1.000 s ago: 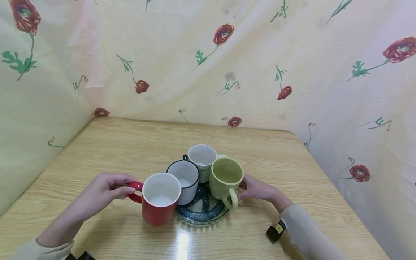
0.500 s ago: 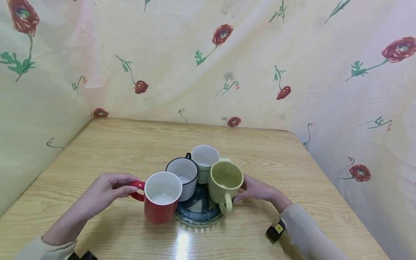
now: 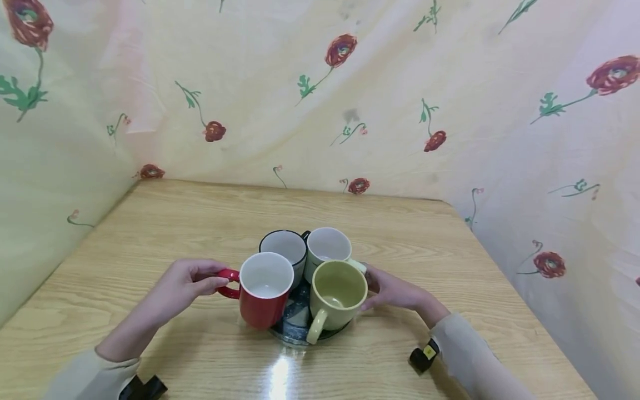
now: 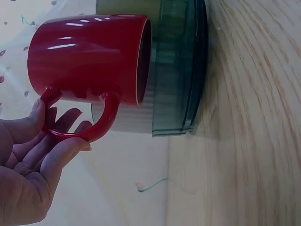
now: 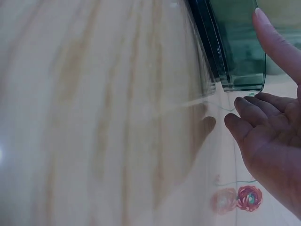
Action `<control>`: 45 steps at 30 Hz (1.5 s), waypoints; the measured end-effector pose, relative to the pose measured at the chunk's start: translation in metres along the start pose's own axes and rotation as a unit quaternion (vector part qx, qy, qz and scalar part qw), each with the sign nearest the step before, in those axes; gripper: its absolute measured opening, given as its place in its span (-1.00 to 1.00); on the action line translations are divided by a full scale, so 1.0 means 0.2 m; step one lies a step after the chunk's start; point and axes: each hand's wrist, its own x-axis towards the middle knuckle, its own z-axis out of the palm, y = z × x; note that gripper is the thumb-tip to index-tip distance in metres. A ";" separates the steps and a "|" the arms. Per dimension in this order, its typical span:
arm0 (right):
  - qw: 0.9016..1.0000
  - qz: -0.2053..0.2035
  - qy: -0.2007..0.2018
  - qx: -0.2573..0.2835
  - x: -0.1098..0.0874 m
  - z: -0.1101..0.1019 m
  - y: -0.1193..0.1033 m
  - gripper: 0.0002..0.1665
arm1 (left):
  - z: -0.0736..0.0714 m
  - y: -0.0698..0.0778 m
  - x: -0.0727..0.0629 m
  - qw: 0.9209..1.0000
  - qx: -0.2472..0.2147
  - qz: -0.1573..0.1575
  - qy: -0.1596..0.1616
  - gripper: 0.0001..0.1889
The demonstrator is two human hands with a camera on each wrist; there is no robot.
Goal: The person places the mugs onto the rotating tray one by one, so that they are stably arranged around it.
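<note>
My left hand (image 3: 192, 282) pinches the handle of a red mug (image 3: 262, 308) with a white inside. In the left wrist view the red mug (image 4: 89, 61) hangs with its base near the top of a dark green glass tray (image 4: 174, 101); whether they touch cannot be told. The tray (image 3: 295, 322) bears a white mug with a black rim (image 3: 295, 266), a pale green-and-white mug (image 3: 327, 244) and a yellow-green mug (image 3: 345, 314). My right hand (image 3: 387, 289) is at the tray's right side, its thumb (image 5: 277, 47) by the glass wall and its fingers loosely bent below.
The mugs stand close together on the wooden table (image 3: 210, 211). A flowered cloth (image 3: 280, 111) hangs behind the table and along both sides. A black device (image 3: 425, 355) is strapped to the right wrist.
The tray's mugs have swung round clockwise: black-rimmed one backward, pale one rightward, yellow-green one toward the front with its handle now pointing left. My left hand carries the red mug rightward and back.
</note>
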 end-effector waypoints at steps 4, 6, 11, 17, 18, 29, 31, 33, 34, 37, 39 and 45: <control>1.000 0.003 0.005 -0.012 0.00 0.00 0.00 0.23 | 0.03 0.00 0.03 1.000 0.000 -0.006 0.000 -0.69; 1.000 0.005 0.008 -0.018 0.00 0.01 0.00 0.24 | 0.04 0.00 0.04 1.000 0.001 -0.009 0.003 -0.69; 1.000 0.001 -0.001 -0.012 0.00 0.01 -0.01 0.23 | 0.06 -0.01 0.07 1.000 0.004 -0.012 0.008 -0.72; 1.000 -0.002 -0.003 0.000 0.01 0.01 -0.01 0.25 | 0.07 -0.02 0.09 1.000 -0.001 -0.014 0.005 -0.72; 1.000 -0.003 -0.002 0.001 0.01 0.01 -0.02 0.25 | 0.07 -0.02 0.09 1.000 -0.004 -0.014 0.004 -0.72; 1.000 -0.001 -0.001 -0.004 0.03 0.01 -0.03 0.28 | 0.06 -0.05 0.13 0.999 -0.022 -0.002 -0.030 -0.71; 1.000 0.001 -0.004 -0.003 0.04 0.01 -0.03 0.29 | 0.05 -0.05 0.14 0.999 -0.023 0.004 -0.040 -0.71; 1.000 0.000 -0.009 0.001 0.04 0.01 -0.04 0.28 | 0.05 -0.06 0.16 0.998 -0.025 0.009 -0.048 -0.71; 1.000 -0.001 -0.012 0.004 0.04 0.00 -0.04 0.28 | 0.04 -0.07 0.17 0.998 -0.025 0.011 -0.051 -0.72; 1.000 -0.012 -0.018 0.009 0.06 0.00 -0.04 0.26 | 0.04 -0.08 0.19 0.998 -0.026 0.023 -0.060 -0.72; 1.000 -0.017 -0.021 0.013 0.06 0.00 -0.03 0.25 | 0.03 -0.09 0.21 0.997 -0.025 0.026 -0.066 -0.72; 1.000 -0.009 -0.021 0.002 0.07 -0.01 -0.03 0.21 | 0.01 -0.13 0.26 0.994 -0.038 0.044 -0.095 -0.73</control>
